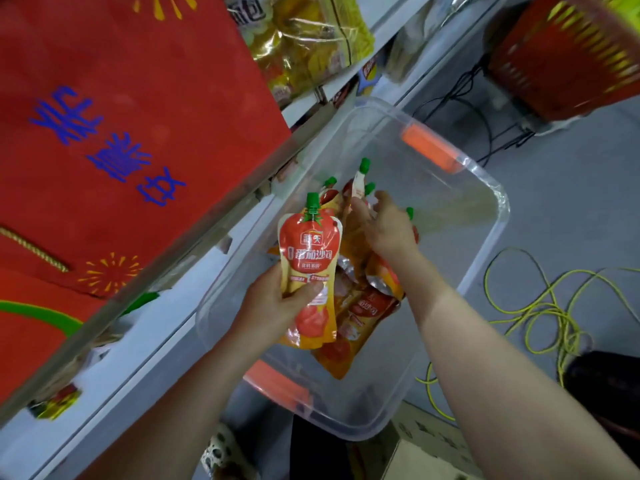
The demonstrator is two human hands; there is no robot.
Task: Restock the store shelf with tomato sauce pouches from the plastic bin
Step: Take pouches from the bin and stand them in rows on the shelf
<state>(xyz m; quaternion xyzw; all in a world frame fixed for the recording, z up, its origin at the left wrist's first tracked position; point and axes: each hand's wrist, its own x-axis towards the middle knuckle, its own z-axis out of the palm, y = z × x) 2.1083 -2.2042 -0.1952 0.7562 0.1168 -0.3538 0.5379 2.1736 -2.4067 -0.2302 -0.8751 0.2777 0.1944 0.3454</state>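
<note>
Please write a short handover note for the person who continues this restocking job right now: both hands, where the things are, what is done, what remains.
Left hand: grips one tomato sauce pouch by its lower half, green cap up, above the bin.
Right hand: reaching into the clear plastic bin, fingers spread over the remaining pouches; whether it grips one, I cannot tell.
Shelf: at the left, beside the bin.
Done: one pouch lifted out.
Left: place it on the shelf, then move the several pouches in the bin.

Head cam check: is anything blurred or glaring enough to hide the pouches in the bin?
Head view: held tomato sauce pouch in the left hand sharp enough; red basket top right motion-smeared; clear plastic bin walls show mild glare; right hand covers some pouches; wide-angle bends shelf edges.
</note>
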